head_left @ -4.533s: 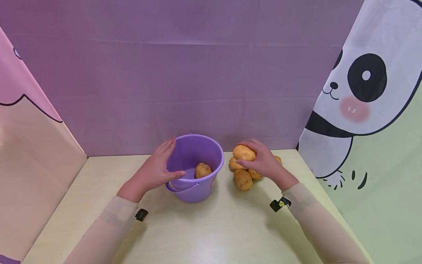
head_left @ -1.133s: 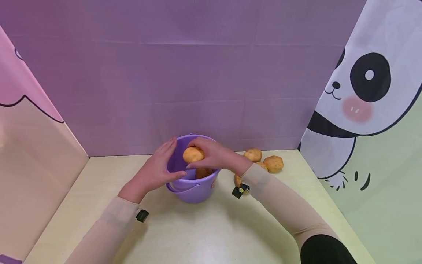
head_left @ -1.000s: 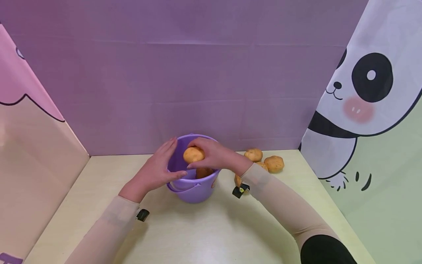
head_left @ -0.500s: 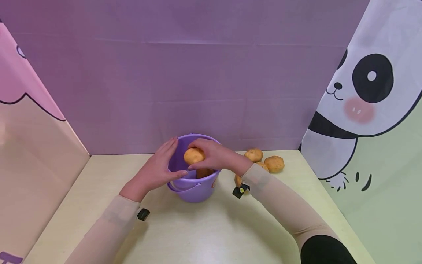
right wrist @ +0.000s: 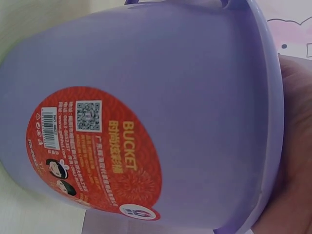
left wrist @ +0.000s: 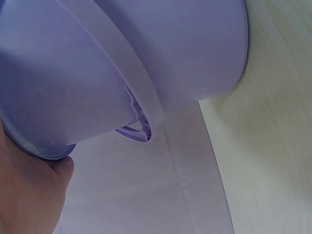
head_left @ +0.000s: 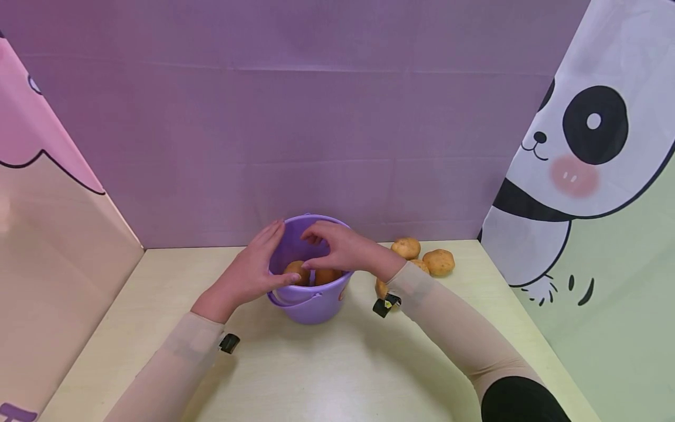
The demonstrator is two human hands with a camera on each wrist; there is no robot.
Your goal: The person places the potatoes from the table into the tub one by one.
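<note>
A purple bucket (head_left: 311, 308) stands upright on the table, its handle hanging down at the front. My left hand (head_left: 248, 272) holds the bucket's left rim, fingers along the side and thumb across the front edge; the left wrist view shows this hand (left wrist: 29, 190) at the rim. Over the mouth, my right hand (head_left: 340, 249) has its thumb and fingers apart with nothing between them. Inside the bucket lie a potato (head_left: 295, 271) at the left, under the right thumb, and a darker-looking potato (head_left: 328, 276) at the right. The right wrist view shows the bucket's red label (right wrist: 97, 151).
Right of the bucket, several more potatoes lie on the table (head_left: 337, 375), among them a rear potato (head_left: 405, 248) and a right-hand potato (head_left: 439, 262). The right forearm partly covers the nearest one. A purple backdrop (head_left: 316, 117) rises behind the table.
My right hand carried a potato from the pile left over the bucket, held it there, and has now let it drop inside. My left hand has stayed on the rim.
</note>
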